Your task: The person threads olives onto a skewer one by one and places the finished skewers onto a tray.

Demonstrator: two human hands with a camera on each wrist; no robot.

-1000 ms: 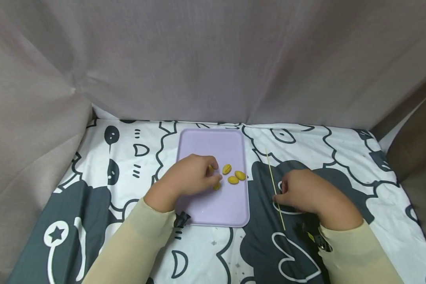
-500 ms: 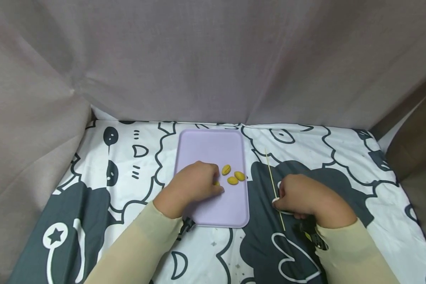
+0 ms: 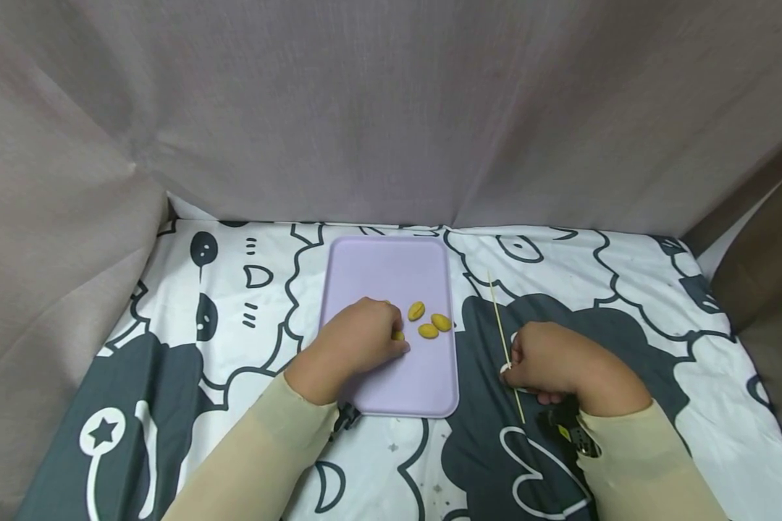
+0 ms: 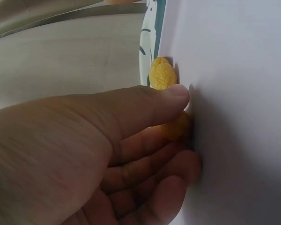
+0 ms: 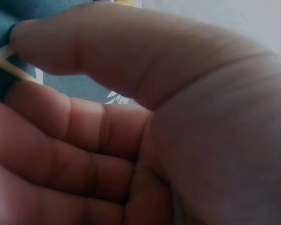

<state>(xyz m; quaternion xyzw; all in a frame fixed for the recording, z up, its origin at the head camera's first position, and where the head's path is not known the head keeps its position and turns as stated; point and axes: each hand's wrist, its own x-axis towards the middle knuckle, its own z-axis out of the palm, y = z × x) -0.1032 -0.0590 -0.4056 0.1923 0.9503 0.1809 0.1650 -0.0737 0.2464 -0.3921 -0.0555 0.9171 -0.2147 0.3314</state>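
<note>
My left hand (image 3: 357,336) is over the lilac tray (image 3: 397,394), its thumb and fingers pinching a small yellow oval piece (image 4: 176,127) against the tray surface. Another wrinkled yellow piece (image 4: 162,74) lies just past the thumb in the left wrist view. Three similar yellow ovals (image 3: 428,331) rest to the right of this hand. On the dark cloth, my right hand (image 3: 557,362) hovers at a thin wooden skewer (image 3: 499,324). In the right wrist view, the skewer (image 5: 11,69) passes by the index fingertip; a gap separates thumb and index finger.
A patterned white and dark grey cloth (image 3: 247,434) covers the table under the tray. Grey-brown fabric (image 3: 391,108) hangs behind and at the sides. The skewer lies to the right of the tray, roughly along its length.
My left hand has shifted slightly towards me and closed its fingertips round a yellow piece. The right hand has moved a little nearer to me. Skewer and tray stay in place.
</note>
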